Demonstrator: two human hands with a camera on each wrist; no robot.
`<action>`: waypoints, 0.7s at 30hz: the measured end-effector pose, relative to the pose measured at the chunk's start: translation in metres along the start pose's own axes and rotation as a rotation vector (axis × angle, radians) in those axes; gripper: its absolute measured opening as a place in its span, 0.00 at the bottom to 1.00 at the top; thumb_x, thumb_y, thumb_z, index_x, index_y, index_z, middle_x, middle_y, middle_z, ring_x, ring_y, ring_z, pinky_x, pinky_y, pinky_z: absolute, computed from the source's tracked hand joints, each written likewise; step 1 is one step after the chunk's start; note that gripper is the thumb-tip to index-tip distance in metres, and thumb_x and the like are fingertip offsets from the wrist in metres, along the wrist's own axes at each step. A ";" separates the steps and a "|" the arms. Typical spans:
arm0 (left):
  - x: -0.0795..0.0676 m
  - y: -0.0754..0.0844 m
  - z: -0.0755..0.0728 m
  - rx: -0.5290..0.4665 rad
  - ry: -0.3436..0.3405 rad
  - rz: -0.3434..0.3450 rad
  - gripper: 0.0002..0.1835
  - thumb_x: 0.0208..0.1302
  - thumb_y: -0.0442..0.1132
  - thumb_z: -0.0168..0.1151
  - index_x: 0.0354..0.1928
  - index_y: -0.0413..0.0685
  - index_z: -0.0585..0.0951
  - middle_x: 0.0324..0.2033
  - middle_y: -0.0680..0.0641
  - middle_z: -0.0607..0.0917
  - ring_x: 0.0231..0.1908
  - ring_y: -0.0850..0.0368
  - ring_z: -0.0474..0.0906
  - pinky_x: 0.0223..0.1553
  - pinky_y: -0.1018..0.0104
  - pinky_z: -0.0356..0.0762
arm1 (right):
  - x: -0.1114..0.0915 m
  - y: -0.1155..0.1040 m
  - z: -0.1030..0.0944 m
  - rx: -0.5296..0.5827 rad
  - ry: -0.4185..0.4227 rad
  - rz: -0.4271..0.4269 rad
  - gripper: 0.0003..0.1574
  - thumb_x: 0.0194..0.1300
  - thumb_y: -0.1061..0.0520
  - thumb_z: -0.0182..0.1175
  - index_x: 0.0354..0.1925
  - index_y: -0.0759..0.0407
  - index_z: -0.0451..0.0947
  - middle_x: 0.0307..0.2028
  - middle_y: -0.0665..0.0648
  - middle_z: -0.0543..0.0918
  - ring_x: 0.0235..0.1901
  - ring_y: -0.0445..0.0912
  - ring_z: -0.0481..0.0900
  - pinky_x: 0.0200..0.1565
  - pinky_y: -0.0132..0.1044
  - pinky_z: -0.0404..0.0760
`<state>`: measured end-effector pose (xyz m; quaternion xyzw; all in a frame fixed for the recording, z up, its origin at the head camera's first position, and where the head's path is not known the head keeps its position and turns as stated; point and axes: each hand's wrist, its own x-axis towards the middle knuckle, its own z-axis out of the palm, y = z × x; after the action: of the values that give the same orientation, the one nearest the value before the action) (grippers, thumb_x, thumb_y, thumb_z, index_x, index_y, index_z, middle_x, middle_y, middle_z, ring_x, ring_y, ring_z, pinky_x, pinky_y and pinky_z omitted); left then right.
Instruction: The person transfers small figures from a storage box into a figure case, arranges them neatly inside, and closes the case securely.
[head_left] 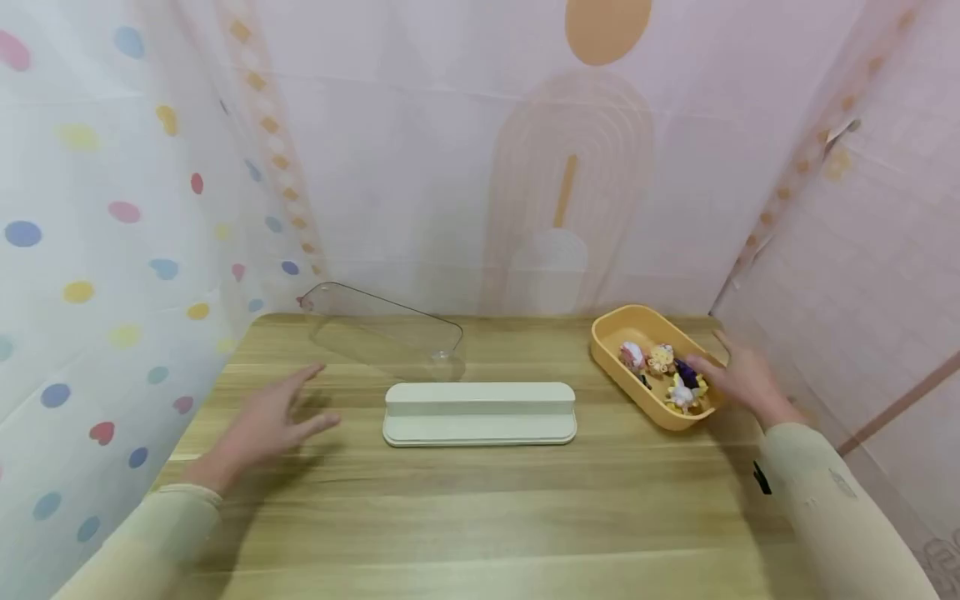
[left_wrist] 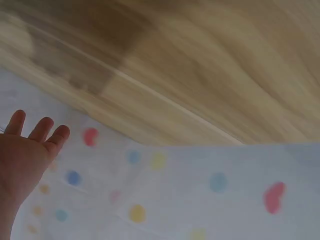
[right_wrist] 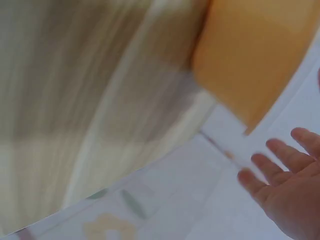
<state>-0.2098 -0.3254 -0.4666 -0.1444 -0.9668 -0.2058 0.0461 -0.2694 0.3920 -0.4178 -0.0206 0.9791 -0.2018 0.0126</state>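
An orange-yellow bin point(head_left: 630, 385) with rounded corners stands at the right of the table, holding several small toy figures point(head_left: 662, 360). My right hand point(head_left: 744, 382) is at the bin's right side, its thumb side overlapping the rim in the head view; in the right wrist view its fingers point(right_wrist: 285, 155) are spread beside the orange wall. On the left, my left hand point(head_left: 262, 425) hovers over the table with fingers extended and nothing in it. Between the hands lies a long pale green stepped base point(head_left: 480, 417). Behind it stands a clear plastic cover point(head_left: 375, 321) with a thin dark edge.
The wood-grain table point(head_left: 480, 517) ends at a pale patterned curtain point(head_left: 420, 167) at the back. A dotted curtain point(head_left: 112, 275) hangs along the left, and another printed sheet point(head_left: 862, 267) on the right.
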 end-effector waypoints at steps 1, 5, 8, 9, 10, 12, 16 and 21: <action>0.001 0.009 0.005 -0.014 -0.003 0.025 0.55 0.66 0.64 0.73 0.82 0.40 0.61 0.76 0.28 0.70 0.70 0.21 0.71 0.70 0.24 0.68 | 0.002 -0.004 -0.001 0.004 0.008 0.001 0.62 0.78 0.27 0.53 0.83 0.72 0.48 0.77 0.84 0.58 0.73 0.82 0.60 0.71 0.78 0.63; 0.005 0.043 0.025 -0.044 -0.027 0.110 0.60 0.55 0.66 0.80 0.82 0.46 0.62 0.76 0.32 0.71 0.73 0.19 0.65 0.73 0.21 0.60 | 0.010 -0.028 0.000 -0.007 0.022 -0.024 0.52 0.80 0.33 0.54 0.80 0.69 0.59 0.73 0.80 0.70 0.69 0.76 0.71 0.68 0.73 0.73; 0.008 0.059 0.035 -0.044 -0.043 0.135 0.61 0.51 0.64 0.83 0.82 0.49 0.63 0.77 0.35 0.71 0.75 0.17 0.61 0.74 0.19 0.55 | 0.018 -0.050 0.005 -0.017 -0.005 -0.084 0.44 0.81 0.39 0.57 0.78 0.67 0.64 0.69 0.77 0.76 0.67 0.73 0.76 0.65 0.70 0.77; 0.008 0.062 0.037 -0.051 -0.046 0.137 0.61 0.50 0.63 0.84 0.82 0.49 0.63 0.77 0.36 0.71 0.75 0.17 0.60 0.74 0.19 0.55 | 0.022 -0.057 0.008 -0.022 -0.018 -0.104 0.42 0.81 0.41 0.58 0.78 0.67 0.65 0.69 0.76 0.77 0.66 0.72 0.77 0.65 0.69 0.78; 0.009 0.064 0.039 -0.054 -0.049 0.138 0.61 0.50 0.61 0.85 0.82 0.50 0.63 0.77 0.36 0.71 0.76 0.18 0.60 0.74 0.19 0.54 | 0.025 -0.063 0.011 -0.035 -0.031 -0.125 0.41 0.80 0.43 0.59 0.78 0.67 0.66 0.69 0.76 0.78 0.65 0.72 0.78 0.64 0.69 0.79; 0.010 0.066 0.043 -0.050 -0.044 0.144 0.61 0.50 0.59 0.86 0.82 0.50 0.63 0.77 0.37 0.72 0.75 0.18 0.60 0.75 0.20 0.55 | 0.032 -0.074 0.017 -0.039 -0.063 -0.149 0.40 0.80 0.45 0.60 0.77 0.67 0.67 0.68 0.76 0.78 0.65 0.72 0.79 0.65 0.68 0.79; 0.010 0.067 0.050 -0.048 -0.033 0.170 0.59 0.51 0.57 0.86 0.81 0.50 0.65 0.76 0.38 0.74 0.74 0.20 0.64 0.75 0.22 0.58 | 0.047 -0.085 0.031 -0.080 -0.090 -0.174 0.38 0.79 0.45 0.61 0.75 0.66 0.70 0.66 0.75 0.80 0.64 0.70 0.81 0.67 0.67 0.78; 0.010 0.069 0.058 -0.058 -0.024 0.197 0.54 0.55 0.53 0.85 0.81 0.51 0.67 0.73 0.38 0.77 0.73 0.23 0.68 0.74 0.24 0.62 | 0.055 -0.083 0.046 -0.242 -0.034 -0.212 0.32 0.75 0.47 0.64 0.68 0.65 0.78 0.58 0.70 0.87 0.54 0.65 0.88 0.56 0.62 0.86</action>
<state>-0.2005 -0.2390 -0.4911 -0.2427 -0.9420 -0.2264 0.0504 -0.3204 0.2949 -0.4280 -0.1284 0.9883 -0.0824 0.0051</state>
